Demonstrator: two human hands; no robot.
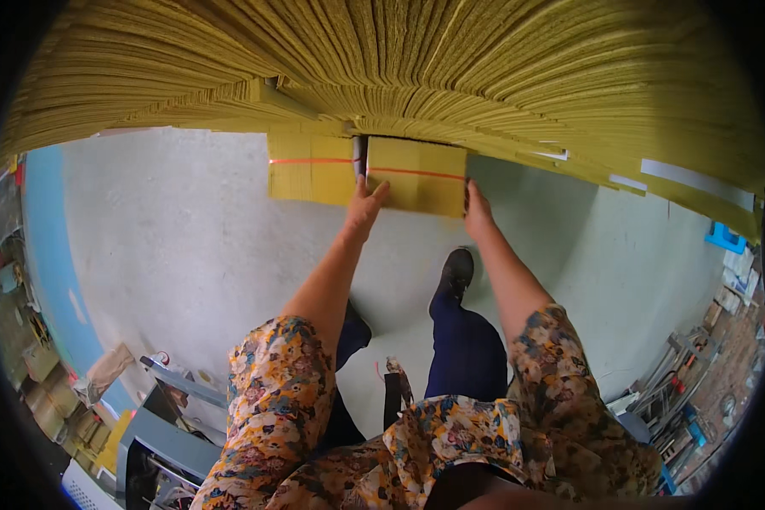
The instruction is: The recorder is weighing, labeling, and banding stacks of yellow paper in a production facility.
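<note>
Both my arms reach forward to a yellow strapped bundle (416, 191) that looks like stacked cardboard sheets, with a thin red band across it. My left hand (365, 206) grips its left edge, thumb lying over the near face. At its right edge my right hand (478, 206) presses with the fingers around the side, partly hidden. A second yellow bundle (310, 178) with a red band sits just left, a dark gap between the two. Above them rises a large stack of yellow layered sheets (416, 51).
Grey floor (187, 238) spreads below, with a blue strip (51, 212) at left. A grey machine (166, 442) stands at lower left. Assorted metal pieces (676, 382) lie at right, near a blue plastic stool (725, 237). White strips (697, 183) stick out of the stack.
</note>
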